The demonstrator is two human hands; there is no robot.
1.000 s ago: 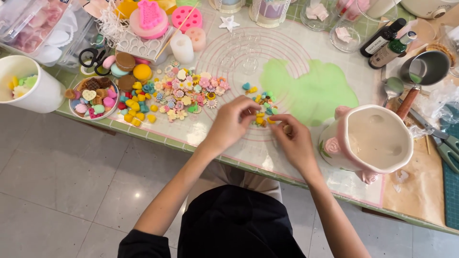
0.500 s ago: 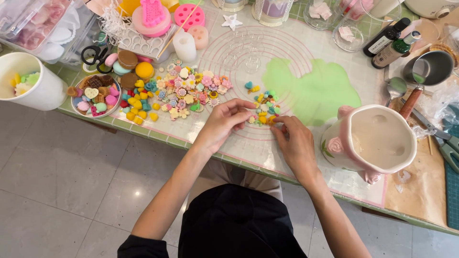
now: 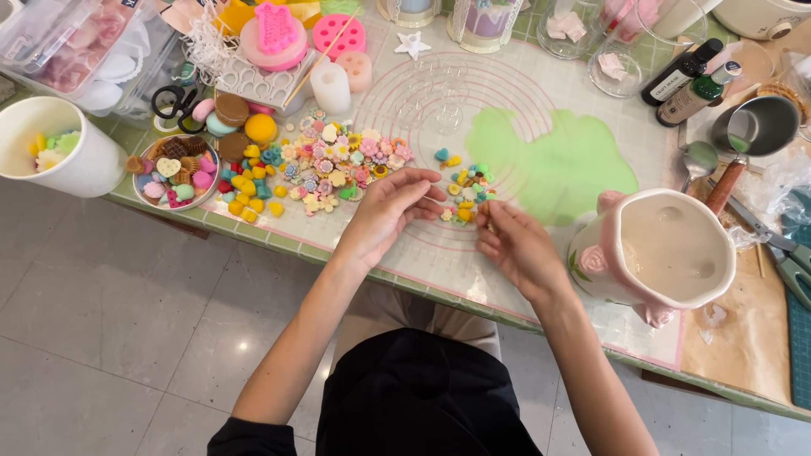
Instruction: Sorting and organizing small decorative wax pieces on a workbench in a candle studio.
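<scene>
The left hand (image 3: pixel 389 211), fingers loosely spread and holding nothing, rests at nine o'clock of the small pile of coloured pieces (image 3: pixel 467 192). The right hand (image 3: pixel 515 245), at five o'clock, pinches one piece; both hands sit equally near.

Single view only, head-worn, looking steeply down from above the seated torso in black. Faces forward across the green-checked tabletop (image 3: pixel 279 241), its near edge running diagonally from upper left to lower right. Close range: left hand (image 3: pixel 390 205) and right hand (image 3: pixel 514 243) near centre of frame, forearms entering from the bottom. Grey tiled floor (image 3: pixel 110 321) fills lower left. Far side of table cut off at top edge. No second view, no overlap to record.
</scene>
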